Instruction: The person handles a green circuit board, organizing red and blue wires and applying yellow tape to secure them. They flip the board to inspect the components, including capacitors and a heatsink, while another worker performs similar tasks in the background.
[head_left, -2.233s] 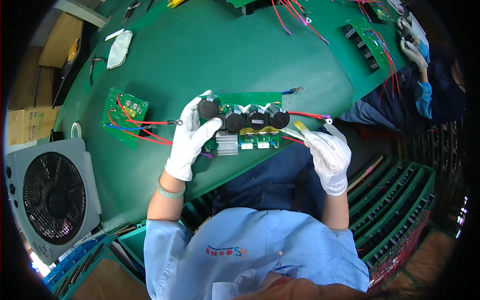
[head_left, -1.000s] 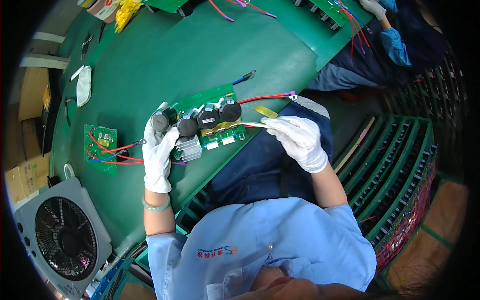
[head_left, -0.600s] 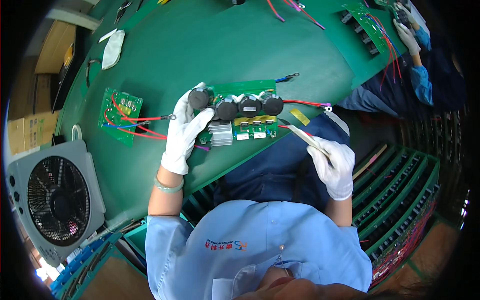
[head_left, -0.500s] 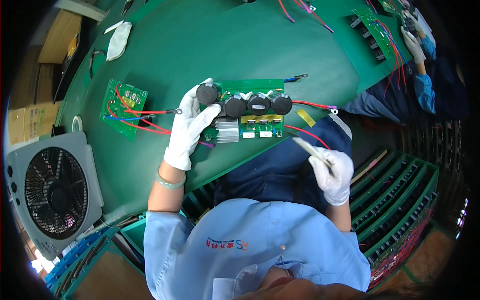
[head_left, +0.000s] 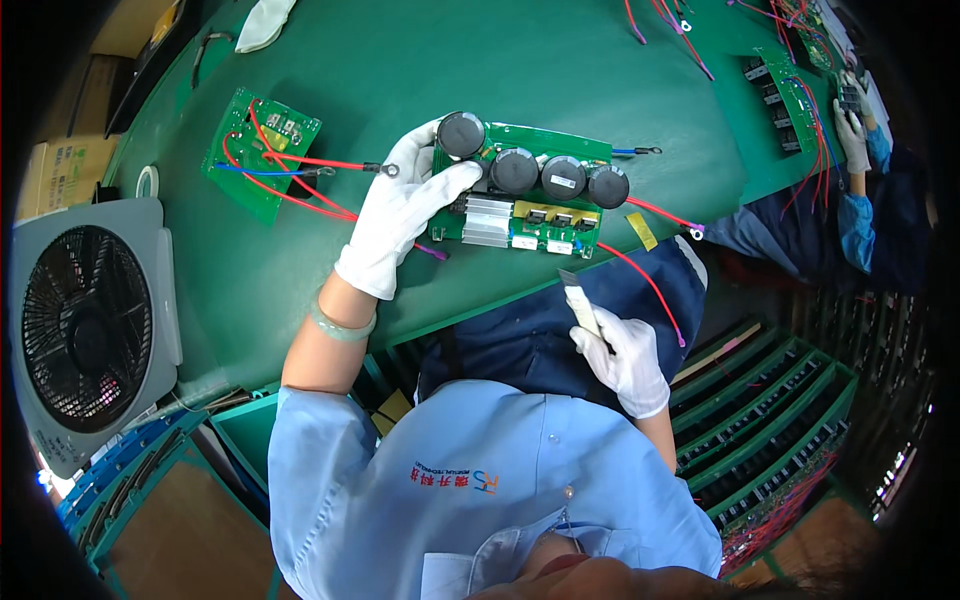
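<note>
My left hand (head_left: 405, 210), in a white glove, grips the left end of a green circuit board (head_left: 455, 228). Its thumb lies over the board by a silver heat sink (head_left: 486, 220), with the other fingers behind. Several round black capacitors (head_left: 513, 171) line the board's upper part, and red wires run out on the right. Below the board's right half, my gloved right hand (head_left: 627, 365) is closed around a slim white-handled tool (head_left: 583, 312). The tool's flat dark tip points up at the board without touching it; whether it is a brush or a scraper I cannot tell.
Another wired circuit board (head_left: 255, 150) lies left on the green table (head_left: 330, 70), near a grey fan (head_left: 90, 320). A yellow piece (head_left: 641, 231) lies by the table edge. Racks of boards (head_left: 765, 420) stand lower right. A co-worker's gloved hands (head_left: 852, 130) work at far right.
The circuit board has tilted, its right end now lower than its left. My right hand has turned and moved left, so the tool's flat tip now faces up toward the board.
</note>
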